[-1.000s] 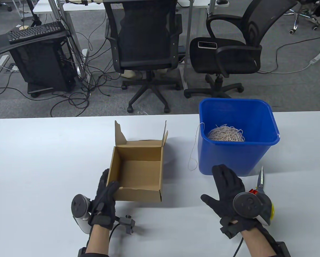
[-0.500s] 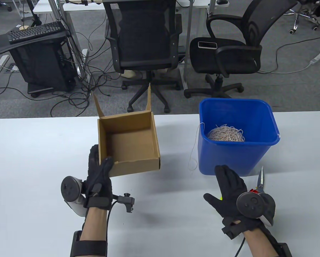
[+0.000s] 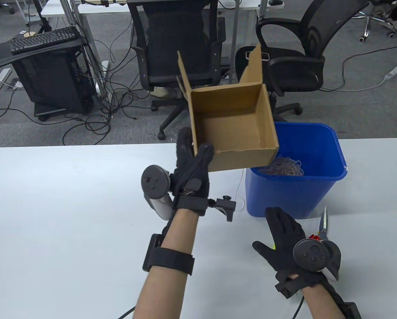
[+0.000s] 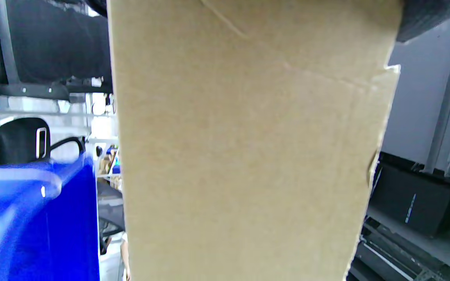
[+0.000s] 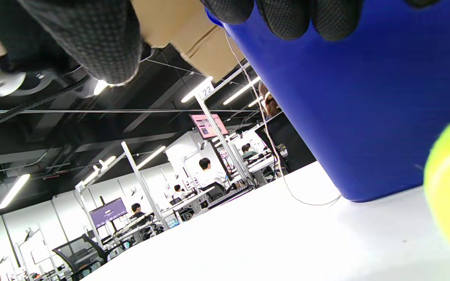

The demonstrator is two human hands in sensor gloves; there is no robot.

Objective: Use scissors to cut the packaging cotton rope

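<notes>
Progress: rope uncut | cotton rope (image 3: 284,166): coiled in blue bin (image 3: 321,194), centre right | scissors (image 3: 323,223): untouched on tabletop (image 3: 52,199), lower right | left hand (image 3: 191,166): grips cardboard box (image 3: 231,133) aloft, frame centre | right hand (image 3: 284,236): flat, fingers extended, empty.

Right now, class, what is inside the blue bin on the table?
A tangled heap of cotton rope lies in the blue bin. The cardboard box, held up by the left hand, covers the bin's near-left part, so anything there is hidden.
</notes>
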